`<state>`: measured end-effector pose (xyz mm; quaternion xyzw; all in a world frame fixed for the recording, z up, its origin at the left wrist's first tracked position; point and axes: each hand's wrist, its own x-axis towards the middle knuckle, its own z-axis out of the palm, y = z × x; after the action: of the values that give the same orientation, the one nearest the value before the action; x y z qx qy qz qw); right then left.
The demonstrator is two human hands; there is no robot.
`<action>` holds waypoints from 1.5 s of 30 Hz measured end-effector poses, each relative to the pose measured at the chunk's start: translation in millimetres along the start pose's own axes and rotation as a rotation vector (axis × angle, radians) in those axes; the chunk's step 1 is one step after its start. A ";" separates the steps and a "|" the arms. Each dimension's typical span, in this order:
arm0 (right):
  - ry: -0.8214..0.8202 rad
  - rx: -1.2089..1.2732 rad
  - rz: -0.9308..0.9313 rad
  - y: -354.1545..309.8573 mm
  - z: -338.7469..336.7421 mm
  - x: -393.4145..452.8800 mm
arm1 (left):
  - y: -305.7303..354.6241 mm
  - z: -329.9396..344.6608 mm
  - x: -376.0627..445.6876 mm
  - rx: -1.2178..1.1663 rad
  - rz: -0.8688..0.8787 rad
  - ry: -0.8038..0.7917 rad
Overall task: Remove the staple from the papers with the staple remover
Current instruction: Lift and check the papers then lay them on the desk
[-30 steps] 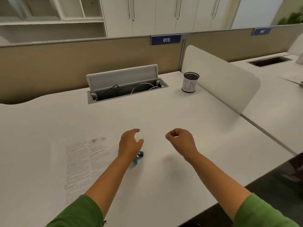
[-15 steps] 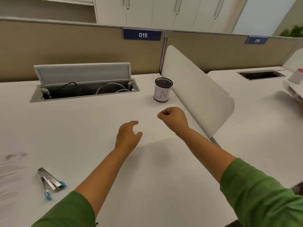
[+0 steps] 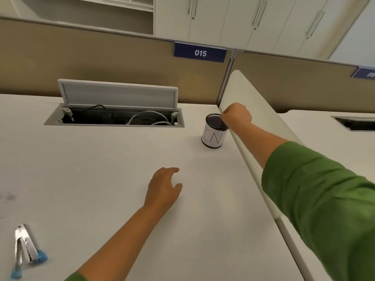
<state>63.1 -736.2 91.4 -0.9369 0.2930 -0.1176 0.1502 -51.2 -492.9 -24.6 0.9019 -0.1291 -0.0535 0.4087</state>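
White desk [image 3: 101,179], tan partition tagged "015" [image 3: 200,52]; my right hand [image 3: 236,116], fisted, contents unseen, over cup [image 3: 213,136] marked "IN"; left hand [image 3: 162,189] relaxed, empty; remover [image 3: 26,250] lower-left.

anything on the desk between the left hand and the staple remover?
Nothing. In the head view, only bare white desk lies between the left hand and the staple remover.

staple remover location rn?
In the head view the staple remover lies on the white desk at the bottom-left corner, apart from both hands, left of the left hand's forearm.
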 end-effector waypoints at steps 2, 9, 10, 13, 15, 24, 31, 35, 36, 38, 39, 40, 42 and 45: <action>-0.009 -0.025 0.007 -0.9 4.8 10.2 | -3.9 -1.1 1.3 0.004 -0.002 0.008; -0.008 -0.096 0.051 -1.9 13.7 24.5 | -10.9 -11.8 7.4 -0.002 -0.008 0.028; -0.008 -0.096 0.055 -2.5 14.1 24.7 | -11.4 -13.4 7.2 -0.006 -0.010 0.029; -0.006 -0.099 0.051 -4.6 10.9 21.9 | -12.9 -17.5 6.4 -0.005 0.003 0.031; 0.008 -0.094 0.040 -7.2 6.4 16.1 | -12.6 -20.4 4.5 -0.014 0.002 0.028; 0.066 0.060 -0.240 -78.7 2.2 -77.0 | -21.6 -61.4 -25.6 0.015 0.035 -0.015; -0.048 0.308 -0.461 -189.3 24.8 -218.2 | -98.6 -159.4 -74.1 0.037 -0.018 0.136; -0.247 0.447 -0.512 -256.9 56.2 -310.7 | -171.4 -236.4 -115.8 0.035 -0.186 0.372; -0.313 0.468 -0.531 -269.1 68.0 -333.3 | -187.3 -251.5 -124.9 0.052 -0.243 0.423; -0.445 0.462 -0.573 -290.7 97.8 -381.2 | -218.7 -279.1 -143.0 0.101 -0.389 0.491; -0.509 0.436 -0.572 -299.8 114.7 -405.6 | -233.7 -291.8 -153.0 0.133 -0.465 0.499; -0.570 0.386 -0.559 -307.8 131.9 -428.2 | -247.2 -303.3 -161.5 0.168 -0.536 0.487; -0.640 0.212 -0.544 -310.7 165.4 -460.3 | -263.7 -315.5 -172.3 0.214 -0.636 0.428; -0.570 -0.030 -0.547 -310.2 206.7 -490.8 | -283.8 -329.2 -183.2 0.243 -0.678 0.364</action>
<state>-106.8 -162.5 -56.6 -0.9775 -0.0190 0.1160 0.1752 -107.0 -24.6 -22.1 0.9298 0.2449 -0.0091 0.2746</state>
